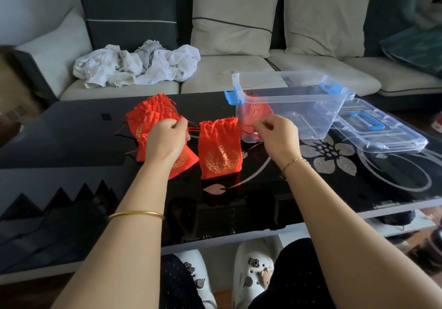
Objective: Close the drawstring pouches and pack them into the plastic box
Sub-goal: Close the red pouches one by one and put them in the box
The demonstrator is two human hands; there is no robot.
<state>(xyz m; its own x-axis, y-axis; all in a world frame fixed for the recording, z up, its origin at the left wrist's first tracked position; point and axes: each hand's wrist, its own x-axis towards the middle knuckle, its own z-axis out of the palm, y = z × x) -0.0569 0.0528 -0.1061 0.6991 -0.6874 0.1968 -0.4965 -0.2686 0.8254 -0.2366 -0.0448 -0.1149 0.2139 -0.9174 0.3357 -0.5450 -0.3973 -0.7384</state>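
Left hand [167, 138] and right hand [277, 136] pinch the drawstrings [194, 129], cinching the pouch [220, 148]; next, likely lift it into the box [311, 107].

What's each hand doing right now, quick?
Left hand: closed, pinching the left string of the pouch.
Right hand: closed, pinching the right string of the same pouch.

Red pouch [220, 150] gathered — box [287, 107] open.

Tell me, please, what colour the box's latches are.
Blue; the latches show best in the head view.
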